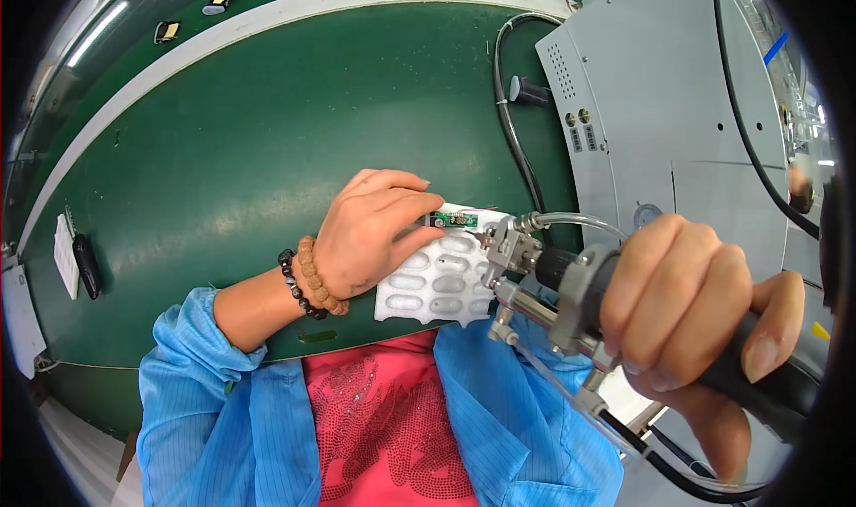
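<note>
Nearest to us: our right hand point(695, 320), fingers wrapped tight round the black grip of a soldering tool point(571, 288), its metal head, clear feed tube and dark cable all attached. Tip of the tool: aimed left, just beside a small green circuit board point(452, 219).

Our left hand point(370, 230): fingers pinched together on the near end of that board, pressing it down on the upper edge of a white moulded tray point(437, 280) with oval pockets. Tray: flat on the green table point(223, 150), close to our body. Wrist: two bead bracelets, one tan, one dark.

Also present: grey machine housing point(660, 106) at right, black hose along its side, a dark flat object and white card at the table's far left.

Risks, as we judge them: fingertips sit very near the tip, so a slip could burn them; the light tray may shift under pressure and misplace the joint; the trailing cable could drag the tool off line.
</note>
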{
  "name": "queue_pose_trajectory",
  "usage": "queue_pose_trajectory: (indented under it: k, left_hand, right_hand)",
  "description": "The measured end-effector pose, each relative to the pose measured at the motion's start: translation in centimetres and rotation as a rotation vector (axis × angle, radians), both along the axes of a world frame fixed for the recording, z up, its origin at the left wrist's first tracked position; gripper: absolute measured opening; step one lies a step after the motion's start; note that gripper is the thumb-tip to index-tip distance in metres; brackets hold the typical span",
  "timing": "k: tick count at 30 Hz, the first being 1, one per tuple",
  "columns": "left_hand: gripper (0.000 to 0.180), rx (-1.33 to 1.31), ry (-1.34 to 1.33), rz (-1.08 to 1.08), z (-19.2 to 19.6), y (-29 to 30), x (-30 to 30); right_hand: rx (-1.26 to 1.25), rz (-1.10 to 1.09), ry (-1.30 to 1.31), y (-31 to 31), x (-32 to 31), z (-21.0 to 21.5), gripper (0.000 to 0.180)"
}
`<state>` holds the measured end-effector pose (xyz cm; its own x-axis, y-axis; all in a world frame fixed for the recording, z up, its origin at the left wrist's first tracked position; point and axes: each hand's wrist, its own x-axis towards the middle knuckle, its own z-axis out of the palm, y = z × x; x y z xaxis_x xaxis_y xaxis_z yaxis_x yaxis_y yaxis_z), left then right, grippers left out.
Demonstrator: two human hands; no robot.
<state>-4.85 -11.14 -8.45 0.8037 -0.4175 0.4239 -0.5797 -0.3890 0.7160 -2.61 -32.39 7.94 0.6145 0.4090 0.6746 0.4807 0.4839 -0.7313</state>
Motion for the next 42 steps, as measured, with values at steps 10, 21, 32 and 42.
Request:
queue_pose_trajectory:
  k: [10, 21, 32, 42]
  left_hand:
    - [0.031, -0.107, 0.073, -0.012, -0.5, 0.1, 0.2]
    - [0.031, -0.073, 0.060, -0.017, 0.4, 0.1, 0.5]
    - [0.029, -0.066, 0.077, -0.026, 0.8, 0.0, 0.7]
    - [0.026, -0.071, 0.126, -0.056, 0.9, 0.3, 0.8]
  right_hand:
    - [-0.088, -0.002, 0.068, 2.5, 1.1, -1.8, 0.057]
    - [-0.149, 0.227, -0.199, 1.4, 3.1, -1.1, 0.073]
    - [-0.107, 0.108, 0.050, 1.4, 2.3, -1.7, 0.055]
    - [-0.062, -0.007, 0.068, 2.3, 2.6, -1.4, 0.053]
